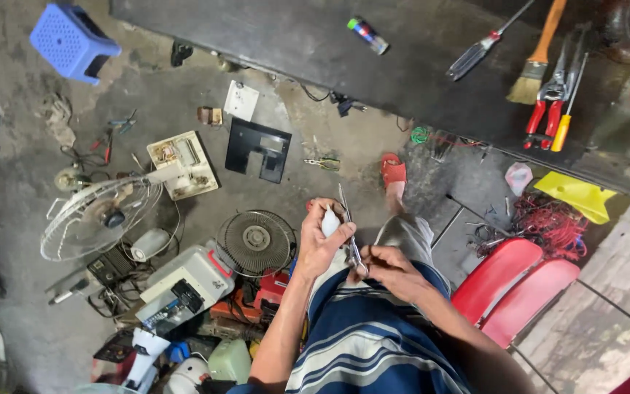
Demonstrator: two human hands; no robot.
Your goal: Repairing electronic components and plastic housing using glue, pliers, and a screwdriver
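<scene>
While hands (pixel 351 248) work (scissors (pixel 349 233)), fans (pixel 256 239) crowd below.

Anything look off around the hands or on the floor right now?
Nothing odd at the left hand and right hand, which hold a thin metal tool. The floor is littered: a fan grille lies detached, and an opened device shows its insides.

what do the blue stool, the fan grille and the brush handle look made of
Stool: likely moulded plastic, matte blue, with a perforated seat in one piece. Fan grille: thin metal wire, pale and slightly shiny, though it may be coated. Brush handle: looks like wood, orange-brown and smooth, probably varnished; its bristles are straw-coloured.
</scene>
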